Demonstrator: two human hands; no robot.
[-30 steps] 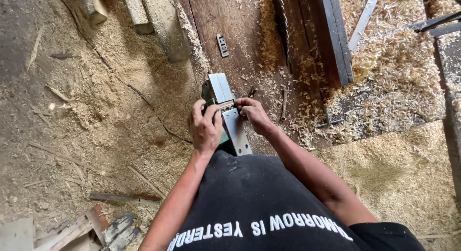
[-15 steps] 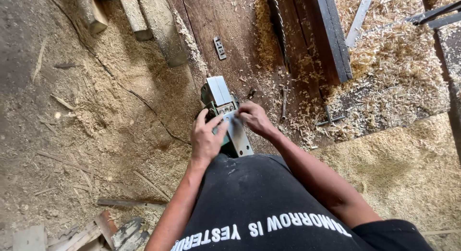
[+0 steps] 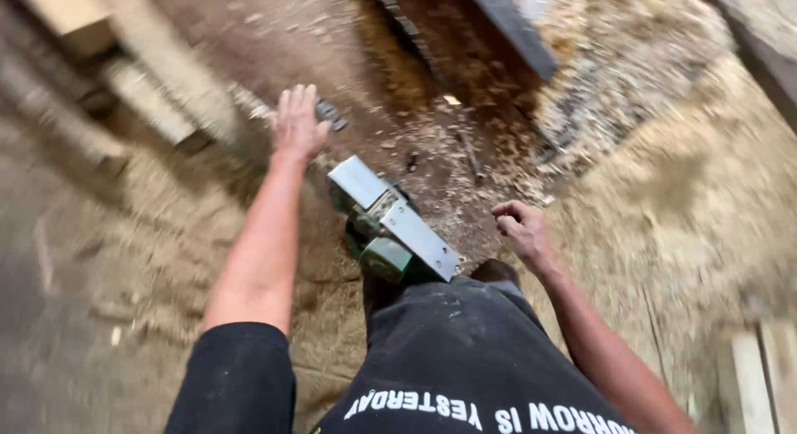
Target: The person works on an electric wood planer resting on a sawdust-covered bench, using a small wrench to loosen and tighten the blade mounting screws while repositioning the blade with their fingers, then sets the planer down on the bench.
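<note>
From your head camera, one green electric planer (image 3: 390,226) lies sole-up on the sawdust floor (image 3: 664,193) between your two hands, touching neither. Your left hand (image 3: 297,123) reaches forward with fingers spread, just beside one small dark metal piece (image 3: 329,113), too blurred to identify. Your right hand (image 3: 523,232) hangs loosely curled, holding nothing. Blurred timber offcuts (image 3: 141,94) lie at the upper left.
</note>
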